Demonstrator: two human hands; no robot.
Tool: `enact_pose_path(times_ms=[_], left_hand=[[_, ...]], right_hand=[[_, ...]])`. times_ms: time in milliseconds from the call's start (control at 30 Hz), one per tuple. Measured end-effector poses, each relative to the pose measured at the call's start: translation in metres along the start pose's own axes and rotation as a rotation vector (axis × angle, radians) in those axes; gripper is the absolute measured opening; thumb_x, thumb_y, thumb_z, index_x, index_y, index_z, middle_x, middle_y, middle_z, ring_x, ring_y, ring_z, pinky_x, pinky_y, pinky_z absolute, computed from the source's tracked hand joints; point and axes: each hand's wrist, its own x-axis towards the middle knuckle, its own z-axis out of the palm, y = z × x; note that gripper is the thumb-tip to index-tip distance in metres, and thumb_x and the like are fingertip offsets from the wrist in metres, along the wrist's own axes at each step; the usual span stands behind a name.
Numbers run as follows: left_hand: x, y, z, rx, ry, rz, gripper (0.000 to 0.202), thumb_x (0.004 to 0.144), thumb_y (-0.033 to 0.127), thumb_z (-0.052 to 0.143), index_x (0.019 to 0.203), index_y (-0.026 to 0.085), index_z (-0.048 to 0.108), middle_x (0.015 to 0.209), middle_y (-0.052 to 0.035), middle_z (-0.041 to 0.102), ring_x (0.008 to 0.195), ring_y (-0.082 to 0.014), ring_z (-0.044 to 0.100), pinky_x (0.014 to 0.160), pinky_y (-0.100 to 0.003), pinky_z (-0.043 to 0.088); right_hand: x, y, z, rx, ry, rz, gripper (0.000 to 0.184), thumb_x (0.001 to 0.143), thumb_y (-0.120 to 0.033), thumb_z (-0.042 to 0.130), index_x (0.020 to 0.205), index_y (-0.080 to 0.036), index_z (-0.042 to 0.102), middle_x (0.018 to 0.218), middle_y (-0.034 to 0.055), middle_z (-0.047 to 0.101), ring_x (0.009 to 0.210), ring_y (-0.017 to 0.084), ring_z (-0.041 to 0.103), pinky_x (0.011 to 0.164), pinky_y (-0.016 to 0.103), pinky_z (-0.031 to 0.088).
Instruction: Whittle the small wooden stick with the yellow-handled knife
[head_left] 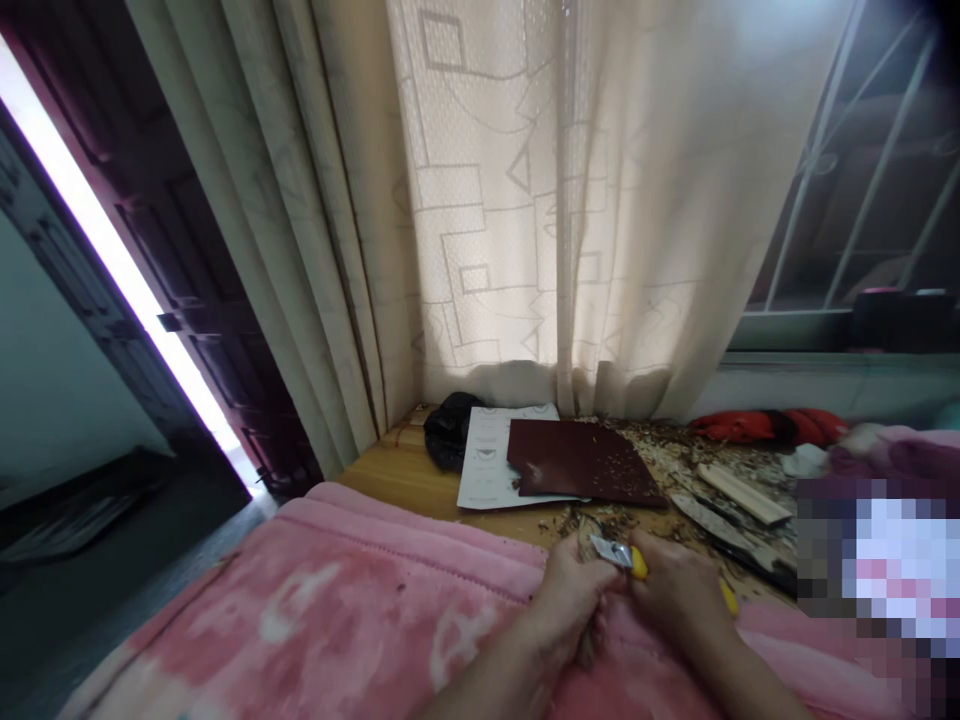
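Just off the front edge of a honey-coloured wooden tabletop (397, 480), both bare hands work close together over a pink fleece blanket (337, 590). Between them sits a yellow-handled tool with a silver metal head (634, 562). Its long axis lies nearly level and slants across the view: the shiny head points toward the left hand, and the yellow end sticks out past the right hand, down and to the right. The head looks flat and bright, and the handle is smooth and glossy yellow.

The right hand (679, 590) is closed, its fingers wrapped around the handle. The left hand (570, 600) is also closed, curled just beside the silver head. A thin brownish piece shows below it, too small and hidden to name, so what that hand grips cannot be told.

Beyond the hands, the tabletop carries scattered pale wood shavings (660, 450), a dark maroon rectangular sheet (582, 462) lying on white printed paper (487, 460), and a crumpled black plastic bag (452, 430). A pale flat wooden strip (742, 492) and a broad metal blade (701, 522) lie toward its right side, with a red cloth (765, 427) at the back.
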Motion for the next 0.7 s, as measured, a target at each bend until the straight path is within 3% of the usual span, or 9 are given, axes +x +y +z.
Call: enact_pose_path(times_ms=[200,533,700], left_hand=[[0.001,0.0,0.0,0.015,0.02,-0.029,0.02,0.054,0.017,0.054,0.074,0.016,0.048,0.036,0.0102,0.036,0.024,-0.0035,0.029,0.026,-0.014,0.023],[0.002,-0.006,-0.003,0.027,-0.052,0.008,0.02,0.055,0.019,0.053,0.074,0.016,0.047,0.034,0.0091,0.036,0.023,-0.005,0.029,0.024,-0.015,0.023],[0.003,-0.005,-0.003,0.085,-0.022,-0.002,0.019,0.056,0.021,0.053,0.073,0.017,0.047,0.033,0.0089,0.035,0.023,-0.0065,0.03,0.022,-0.015,0.021]], right_hand=[[0.0,-0.004,-0.008,-0.02,-0.047,-0.015,0.016,0.069,-0.03,0.042,0.073,-0.021,0.054,0.069,0.0035,0.061,0.063,0.017,0.054,0.051,0.024,0.024],[0.003,0.0,0.007,-0.044,-0.073,0.033,0.018,0.07,-0.034,0.04,0.071,-0.021,0.053,0.068,0.0048,0.061,0.063,0.018,0.055,0.051,0.024,0.026],[0.002,-0.002,0.005,-0.047,-0.093,0.059,0.019,0.07,-0.035,0.039,0.072,-0.021,0.053,0.068,0.0052,0.061,0.063,0.018,0.055,0.051,0.025,0.028]])
